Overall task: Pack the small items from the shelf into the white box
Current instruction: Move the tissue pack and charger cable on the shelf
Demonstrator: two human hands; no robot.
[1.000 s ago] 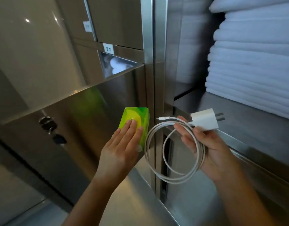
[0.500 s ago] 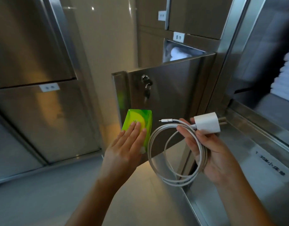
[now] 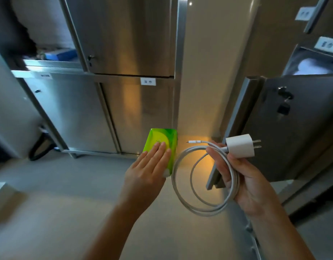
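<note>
**A:** What is filling most of the view?

**B:** Steel cabinets (image 3: 124,44) are standing across twelve o'clock. Grey floor (image 3: 58,212) is spreading from six round to nine. An open cabinet door (image 3: 302,147) is hanging out at three o'clock.

**A:** And the hands?

**B:** The left hand (image 3: 146,173) is showing just past centre at six o'clock, holding a green packet (image 3: 161,137) in the air. Its fingers are lying straight across the packet's face, and the thumb is sitting out of sight. The right hand (image 3: 250,182) is showing at four o'clock. Its fingers are curling round a white cable (image 3: 205,212) wound in a loose coil, which is hanging between the two hands.

**A:** Anything smaller?

**B:** The right thumb and forefinger are pinching a white charger (image 3: 239,148) at the top of the coil, prongs pointing toward three o'clock. Keys (image 3: 284,107) are dangling from the door's lock. The cable tip (image 3: 193,141) is poking toward the packet.
</note>
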